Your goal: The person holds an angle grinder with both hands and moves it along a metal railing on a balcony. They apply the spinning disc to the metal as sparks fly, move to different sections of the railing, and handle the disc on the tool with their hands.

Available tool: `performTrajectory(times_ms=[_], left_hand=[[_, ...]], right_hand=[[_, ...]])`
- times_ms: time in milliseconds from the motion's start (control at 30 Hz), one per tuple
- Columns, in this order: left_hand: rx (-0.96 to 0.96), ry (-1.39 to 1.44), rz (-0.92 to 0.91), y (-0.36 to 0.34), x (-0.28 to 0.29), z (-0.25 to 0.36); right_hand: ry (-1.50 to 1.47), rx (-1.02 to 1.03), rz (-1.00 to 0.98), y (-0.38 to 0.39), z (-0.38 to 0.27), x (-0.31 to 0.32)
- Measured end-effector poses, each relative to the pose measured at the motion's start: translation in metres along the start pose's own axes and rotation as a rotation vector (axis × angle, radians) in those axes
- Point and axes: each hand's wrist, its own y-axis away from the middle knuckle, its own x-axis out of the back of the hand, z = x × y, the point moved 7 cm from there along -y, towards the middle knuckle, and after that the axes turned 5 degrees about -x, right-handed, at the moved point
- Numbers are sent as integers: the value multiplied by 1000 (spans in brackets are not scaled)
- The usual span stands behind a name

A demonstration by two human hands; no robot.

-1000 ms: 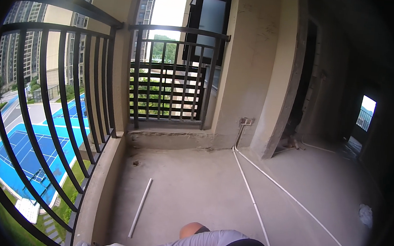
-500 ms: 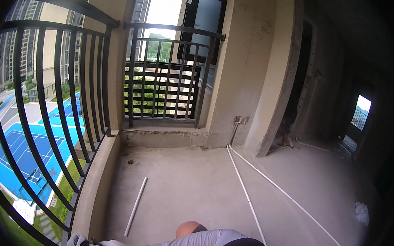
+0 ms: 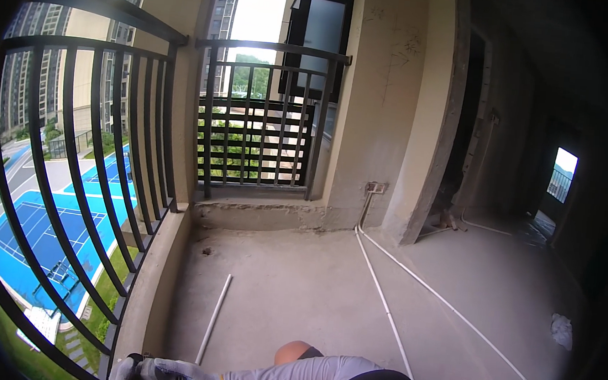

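At the lower left, beside the low ledge under the railing, my two gloved hands are close together. My right arm, in a grey sleeve, reaches across from the right. My right hand [image 3: 174, 375] wears a pale glove with dark patches, and its fingers are curled. Partly cut off by the lower edge, my left hand [image 3: 121, 376] also looks closed. Between them shows a small dark object [image 3: 136, 358], too little visible to name. A loose white pipe [image 3: 215, 317] lies on the floor just beyond my right hand, its near end reaching the glove's edge.
A black railing [image 3: 98, 174] runs along the left above a concrete ledge [image 3: 158, 278]; courts show far below. Two white conduits [image 3: 385, 296] cross the floor from a wall box [image 3: 376, 188]. A crumpled white bag [image 3: 561, 330] lies far right. A bare knee [image 3: 295, 351] is near my sleeve.
My right hand has risen slightly and its fingers are now more curled. The dark object shows higher between the gloves. The whole view has shifted a little.
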Motion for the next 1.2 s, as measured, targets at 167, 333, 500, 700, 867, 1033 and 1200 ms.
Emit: performTrajectory(times_ms=[167, 333, 500, 700, 867, 1033, 1200], left_hand=[[-112, -303, -118, -5, -39, 95], [-382, -765, 114, 10, -39, 121], [-275, -972, 260, 18, -42, 133], [29, -233, 9, 7, 15, 1], [299, -361, 166, 43, 64, -133], [207, 196, 340, 131, 80, -138], [303, 115, 851, 398, 178, -223]], right_hand=[[-471, -52, -102, -3, 0, 25], [-567, -155, -278, 19, 1, 3], [-477, -56, 249, 56, 4, 34], [-427, -42, -136, 63, -11, 6], [-501, -87, -258, 59, -13, -3], [-630, -56, -299, 100, -37, 40], [-838, -302, -584, 64, -10, 23]])
